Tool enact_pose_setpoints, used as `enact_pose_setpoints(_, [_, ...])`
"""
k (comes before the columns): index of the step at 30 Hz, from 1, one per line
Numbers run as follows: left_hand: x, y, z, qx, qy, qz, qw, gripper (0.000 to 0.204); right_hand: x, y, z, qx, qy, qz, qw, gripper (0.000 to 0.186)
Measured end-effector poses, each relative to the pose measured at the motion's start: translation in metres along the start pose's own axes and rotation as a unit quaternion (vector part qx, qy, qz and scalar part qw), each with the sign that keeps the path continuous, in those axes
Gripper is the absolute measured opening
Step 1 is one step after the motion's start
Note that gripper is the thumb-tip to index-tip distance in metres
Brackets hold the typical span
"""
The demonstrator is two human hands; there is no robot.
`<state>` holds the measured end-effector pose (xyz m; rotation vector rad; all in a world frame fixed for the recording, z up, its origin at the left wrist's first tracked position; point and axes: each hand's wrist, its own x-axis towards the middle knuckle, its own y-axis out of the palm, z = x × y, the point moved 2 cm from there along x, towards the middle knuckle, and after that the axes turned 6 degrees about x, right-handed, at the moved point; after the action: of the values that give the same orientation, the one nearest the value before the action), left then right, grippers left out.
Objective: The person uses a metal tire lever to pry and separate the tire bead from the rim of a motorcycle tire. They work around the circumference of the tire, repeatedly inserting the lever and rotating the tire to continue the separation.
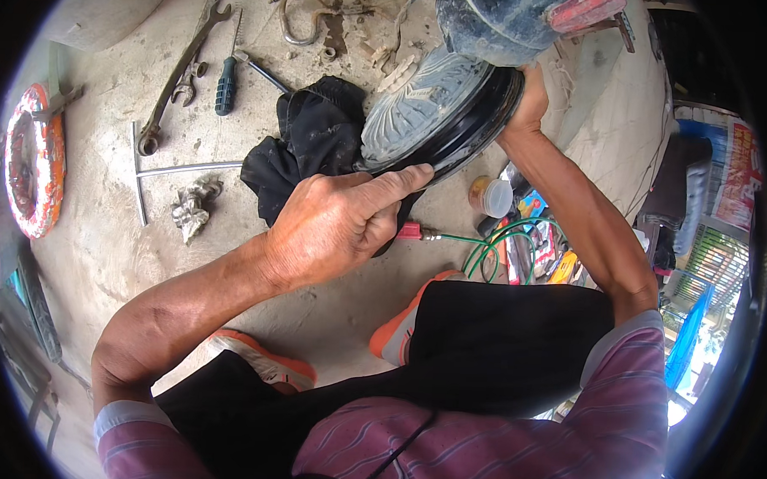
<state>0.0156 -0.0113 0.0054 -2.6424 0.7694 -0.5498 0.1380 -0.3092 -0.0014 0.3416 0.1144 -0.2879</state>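
Observation:
A round, grey wheel-like part [426,110] with radial ribs and a glossy black rim [480,129] stands tilted in front of me. My right hand [530,101] grips the far right side of the rim, its fingers partly hidden behind it. Along the near edge, my left hand [338,217] stretches its index finger onto the rim. The other fingers are curled, and whatever they may hold is hidden. A crumpled black cloth [320,123] lies against the wheel and behind my left hand. Over the wheel hangs a dusty, dark rounded body [484,28] with a red piece [586,10].
On the concrete floor at left lie a long wrench [180,76], a screwdriver [226,86], a T-handle wrench [139,176] and a crumpled silvery lump [194,208]. A red-and-white ring [36,160] stands far left. Right of my hand are a small tub [492,197] and a green hose [493,243].

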Motion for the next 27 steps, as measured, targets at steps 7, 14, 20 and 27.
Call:
enact_pose_setpoints(7, [0.037,-0.014,-0.023,0.009,-0.019,0.005,1.000,0.059,0.005,0.001,0.004,-0.008,-0.018,-0.039,0.999,0.042])
enact_pose_setpoints(14, [0.024,-0.005,-0.014,0.021,0.013,-0.018,1.000,0.059,0.025,-0.017,0.009,-0.100,-0.062,0.031,0.993,0.046])
enact_pose_setpoints(20, [-0.010,0.002,0.010,0.130,0.044,-0.012,0.990,0.062,0.019,-0.012,0.006,-0.046,-0.016,-0.031,0.998,0.044])
enact_pose_setpoints(27, [-0.100,0.002,0.071,0.181,0.023,0.072,0.981,0.057,0.018,-0.007,0.004,-0.044,-0.008,-0.044,0.998,0.042])
